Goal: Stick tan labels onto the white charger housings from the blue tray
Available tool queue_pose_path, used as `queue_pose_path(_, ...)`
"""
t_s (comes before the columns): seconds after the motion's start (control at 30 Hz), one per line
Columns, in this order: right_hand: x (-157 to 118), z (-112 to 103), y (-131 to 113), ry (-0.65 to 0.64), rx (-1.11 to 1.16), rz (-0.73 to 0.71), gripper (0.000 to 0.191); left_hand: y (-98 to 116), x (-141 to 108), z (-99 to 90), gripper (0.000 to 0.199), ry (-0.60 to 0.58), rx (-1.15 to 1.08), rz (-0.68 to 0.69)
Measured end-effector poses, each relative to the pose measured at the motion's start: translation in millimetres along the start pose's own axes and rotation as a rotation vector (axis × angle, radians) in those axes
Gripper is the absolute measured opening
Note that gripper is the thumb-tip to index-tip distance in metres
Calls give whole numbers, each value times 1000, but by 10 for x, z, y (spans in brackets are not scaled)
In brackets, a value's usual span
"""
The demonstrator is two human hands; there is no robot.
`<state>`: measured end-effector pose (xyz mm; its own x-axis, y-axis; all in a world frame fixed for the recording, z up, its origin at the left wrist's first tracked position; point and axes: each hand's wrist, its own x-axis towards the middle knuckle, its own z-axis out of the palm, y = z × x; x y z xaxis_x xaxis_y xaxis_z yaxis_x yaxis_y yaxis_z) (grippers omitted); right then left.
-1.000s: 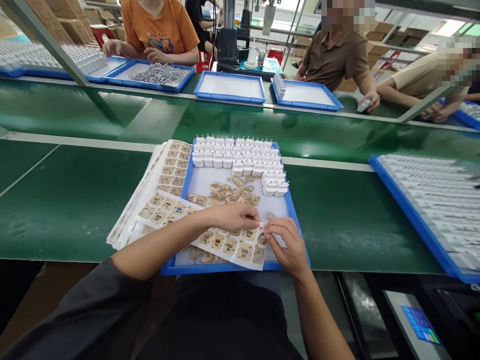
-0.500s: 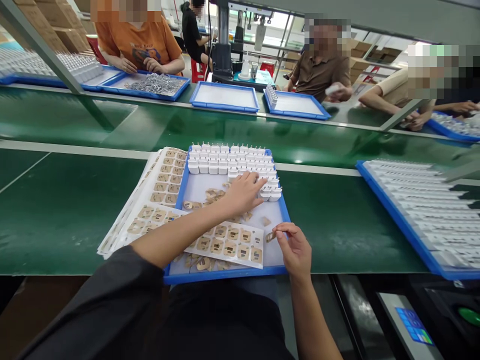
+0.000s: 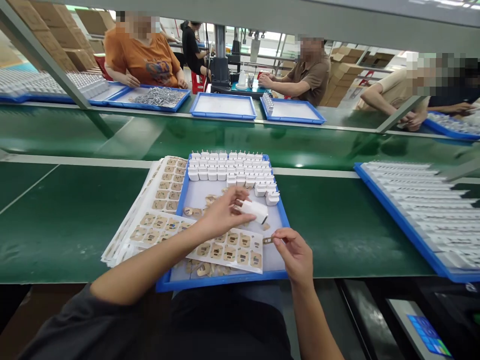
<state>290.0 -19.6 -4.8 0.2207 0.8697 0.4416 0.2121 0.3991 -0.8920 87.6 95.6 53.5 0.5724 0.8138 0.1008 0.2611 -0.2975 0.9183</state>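
My left hand [image 3: 227, 212] is closed around a white plug adapter [image 3: 255, 211], held tilted above the middle of the blue-rimmed tray [image 3: 284, 212]. Between thumb and fingertips, my right hand [image 3: 294, 252] pinches a small tan sticker [image 3: 267, 240] with cut-outs, near the tray's right side. Rows of white adapters [image 3: 234, 167] with pins upward fill the far part of the tray. A sheet of tan stickers [image 3: 228, 248] lies slanted across the near part. Loose tan pieces [image 3: 204, 269] lie in the tray, partly hidden by the sheet and my left forearm.
A stack of sticker sheets [image 3: 144, 192] lies left of the tray. Another blue tray [image 3: 397, 225] with rows of white parts stands on the right of the green belt [image 3: 318, 215]. Across the line, several people sit behind blue trays [image 3: 223, 106], one holding metal parts [image 3: 159, 96].
My left hand has lifted a white adapter from the right end of the rows and drawn it nearer. The right hand keeps its sticker, now turned more edge-on.
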Motion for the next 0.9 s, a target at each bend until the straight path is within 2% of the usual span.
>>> queue_pose_path(0.07, 9, 104, -154, -78, 115, -3, 7, 19, -313, -74, 47, 38, -387, -129)
queue_pose_path(0.13, 4, 243, -296, -204, 222, -16, 9, -13, -574, -73, 48, 76, -641, -238)
queue_pose_path(0.2, -11, 391, -394, -323, 291, -34, 10, -87, -754, -25, 51, 91, -822, -305)
queue_pose_path(0.27, -29, 516, -435, -369, 313, -38, 9, -177, -860, 35, 56, 84, -909, -312)
queue_pose_path(0.37, -56, 625, -426, -320, 300, 7, 5, -287, -935, 114, 54, 109, -830, -228)
queue_pose_path(0.5, -95, 668, -396, -318, 306, 63, 3, -336, -994, 204, 40, 300, -516, -49)
queue_pose_path(0.57, -111, 677, -386, -309, 303, 94, 3, -340, -1025, 235, 39, 327, -422, 8)
queue_pose_path(0.67, -119, 678, -370, -265, 303, 124, 2, -364, -1065, 246, 35, 233, -444, 27)
queue_pose_path(0.73, -115, 665, -361, -258, 312, 129, 2, -396, -1079, 239, 30, 215, -468, 3)
queue_pose_path(0.83, -106, 643, -362, -271, 309, 151, 3, -446, -1086, 234, 30, 310, -390, -23)
queue_pose_path(0.9, -98, 642, -372, -247, 304, 166, 3, -467, -1091, 234, 37, 371, -274, 24)
